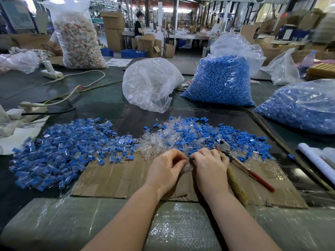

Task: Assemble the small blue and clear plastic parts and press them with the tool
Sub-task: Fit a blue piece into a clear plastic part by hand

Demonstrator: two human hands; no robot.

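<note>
Both hands' curled fingers (178,158) on clear part (188,167)

Factory packing floor: bulging part-filled plastic bags (220,82), stacked cardboard cartons (113,29), long workbenches (188,36) behind.

Factory hall, daylight from far windows (183,9). Dark green table top (25,87), cardboard sheet (116,178) near centre. Far: steel workbench (188,36), stacked cartons (113,31), blue crates (133,53), support columns (175,13). A person (139,24) stands at the far bench. Power strip (51,73) far left on the table.
</note>
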